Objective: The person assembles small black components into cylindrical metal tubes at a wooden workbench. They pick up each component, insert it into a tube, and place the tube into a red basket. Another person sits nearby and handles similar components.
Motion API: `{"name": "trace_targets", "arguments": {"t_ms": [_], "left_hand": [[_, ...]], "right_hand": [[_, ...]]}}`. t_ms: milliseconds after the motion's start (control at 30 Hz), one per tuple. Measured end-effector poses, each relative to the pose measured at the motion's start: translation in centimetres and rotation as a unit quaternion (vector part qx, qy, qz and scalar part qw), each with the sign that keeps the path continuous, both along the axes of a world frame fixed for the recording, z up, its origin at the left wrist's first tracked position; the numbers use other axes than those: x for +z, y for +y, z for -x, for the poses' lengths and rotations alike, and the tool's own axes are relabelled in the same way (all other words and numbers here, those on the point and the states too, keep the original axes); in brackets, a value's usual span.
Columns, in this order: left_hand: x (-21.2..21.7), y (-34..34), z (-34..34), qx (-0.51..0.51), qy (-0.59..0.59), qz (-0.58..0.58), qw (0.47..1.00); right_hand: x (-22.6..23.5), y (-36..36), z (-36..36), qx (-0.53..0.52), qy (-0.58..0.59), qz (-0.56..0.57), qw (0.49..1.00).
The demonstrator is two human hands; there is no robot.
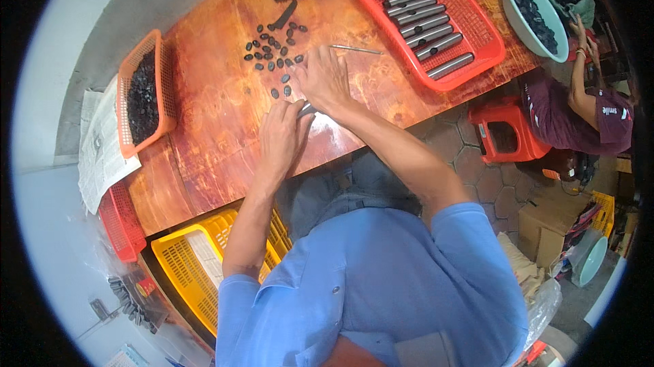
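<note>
My left hand (277, 136) is closed round a short silver metal tube (306, 109) near the table's front edge. Just beyond it, my right hand (323, 82) is bent with its fingers curled down by the tabletop; what they hold, if anything, is hidden. Several small black oval pieces (270, 53) lie scattered past my hands. A few of them, such as one black oval piece (287, 91), sit between my two hands. Right of the scatter lies a thin metal rod (355, 49). A black strip (286, 15) rests behind the pieces.
A red basket (485, 47) at the far right holds several metal tubes in a row. An orange basket (163, 87) of dark pieces stands left on newspaper (95, 156). A pale green basin (509, 12) is at the far right corner, near another person (575, 111). Yellow crates (187, 271) sit below.
</note>
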State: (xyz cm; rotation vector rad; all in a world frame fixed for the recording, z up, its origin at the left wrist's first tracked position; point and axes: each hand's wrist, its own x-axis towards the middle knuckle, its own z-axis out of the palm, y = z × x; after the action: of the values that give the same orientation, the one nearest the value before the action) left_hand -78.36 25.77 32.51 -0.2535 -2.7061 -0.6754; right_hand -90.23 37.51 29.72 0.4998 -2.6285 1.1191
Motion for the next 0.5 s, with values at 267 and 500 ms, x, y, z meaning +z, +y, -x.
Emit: {"name": "trace_targets", "arguments": {"t_ms": [267, 500], "left_hand": [[-1.1, -5.1, 1.9, 0.167, -0.085, -0.455, 0.871], [0.4, -5.1, 0.9, 0.186, -0.187, -0.712, 0.651]], "right_hand": [[2.9, 3.9, -3.0, 0.180, -0.285, 0.113, 0.935], [0.4, 1.2, -5.0, 0.259, 0.024, 0.052, 0.964]]}}
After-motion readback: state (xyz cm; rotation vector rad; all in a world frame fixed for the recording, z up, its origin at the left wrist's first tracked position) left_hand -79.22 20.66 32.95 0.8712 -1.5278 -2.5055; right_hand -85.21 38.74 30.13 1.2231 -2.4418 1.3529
